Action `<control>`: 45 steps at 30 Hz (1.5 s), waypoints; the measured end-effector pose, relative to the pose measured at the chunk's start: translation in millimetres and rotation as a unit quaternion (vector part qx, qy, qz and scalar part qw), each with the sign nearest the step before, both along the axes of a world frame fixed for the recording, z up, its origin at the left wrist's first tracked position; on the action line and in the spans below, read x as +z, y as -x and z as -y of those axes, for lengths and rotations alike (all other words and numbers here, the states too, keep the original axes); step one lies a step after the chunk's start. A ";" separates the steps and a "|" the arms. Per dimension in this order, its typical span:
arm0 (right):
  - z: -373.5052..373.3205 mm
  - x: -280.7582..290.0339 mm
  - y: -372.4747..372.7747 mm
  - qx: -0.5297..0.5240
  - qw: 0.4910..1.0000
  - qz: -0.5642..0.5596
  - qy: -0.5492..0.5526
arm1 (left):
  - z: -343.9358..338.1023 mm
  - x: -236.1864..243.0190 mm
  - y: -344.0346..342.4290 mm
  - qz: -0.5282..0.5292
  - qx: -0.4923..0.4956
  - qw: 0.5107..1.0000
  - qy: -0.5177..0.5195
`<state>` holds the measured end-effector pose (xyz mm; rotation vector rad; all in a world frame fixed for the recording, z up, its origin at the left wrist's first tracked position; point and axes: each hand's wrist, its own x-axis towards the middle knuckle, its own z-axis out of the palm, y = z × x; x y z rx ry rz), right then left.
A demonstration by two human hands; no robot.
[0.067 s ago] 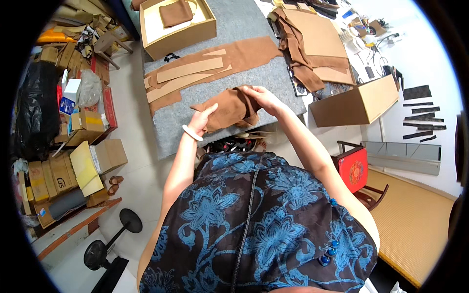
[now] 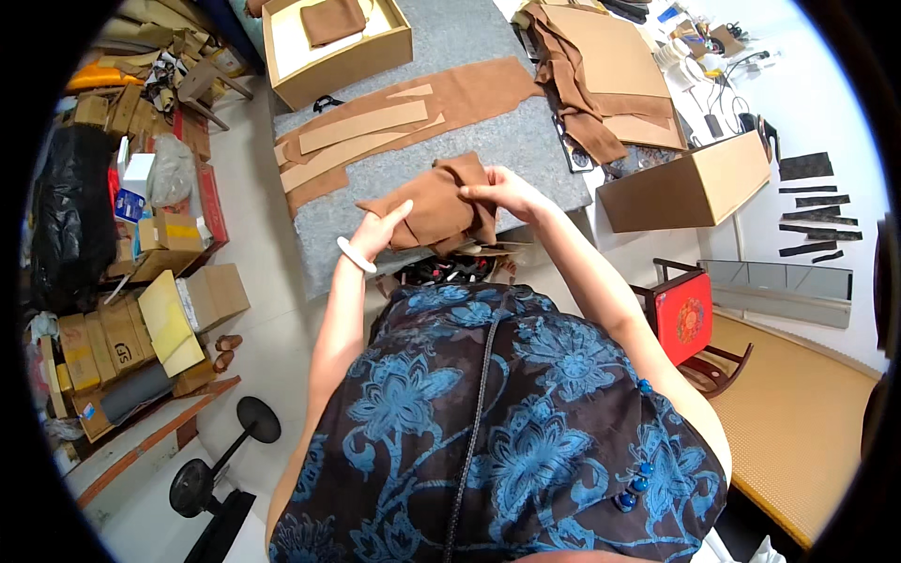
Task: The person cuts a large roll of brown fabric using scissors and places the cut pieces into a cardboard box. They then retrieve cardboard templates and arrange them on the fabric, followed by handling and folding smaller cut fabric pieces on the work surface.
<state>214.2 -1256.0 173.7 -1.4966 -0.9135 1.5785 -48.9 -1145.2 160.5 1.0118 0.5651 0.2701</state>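
Between my hands, over the near part of the grey-covered table, is a folded piece of brown leather (image 2: 434, 208). My left hand (image 2: 380, 230) grips its left end, thumb on top, with a white bangle on the wrist. At the right end my right hand (image 2: 507, 192) pinches the leather's edge between thumb and fingers. The fingers of both hands are partly hidden. A flat brown leather sheet (image 2: 469, 89) lies beyond, with strips of lighter brown material (image 2: 366, 127) on it.
An open box (image 2: 343, 70) holding a brown leather piece stands at the far left of the table (image 2: 375, 174). More leather (image 2: 574, 94) lies under tan board (image 2: 615, 66) at the right, near a tilted cardboard box (image 2: 685, 188). A red-seated chair (image 2: 683, 319) stands right.
My right hand has shifted slightly down and right along the leather's edge. A flap of leather there now stands up more at the top. My left hand still holds its end.
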 end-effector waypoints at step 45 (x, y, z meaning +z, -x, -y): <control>24.0 35.2 -3.9 -0.092 0.967 -0.139 -0.191 | 1.5 50.9 39.4 -0.016 0.070 0.936 -0.345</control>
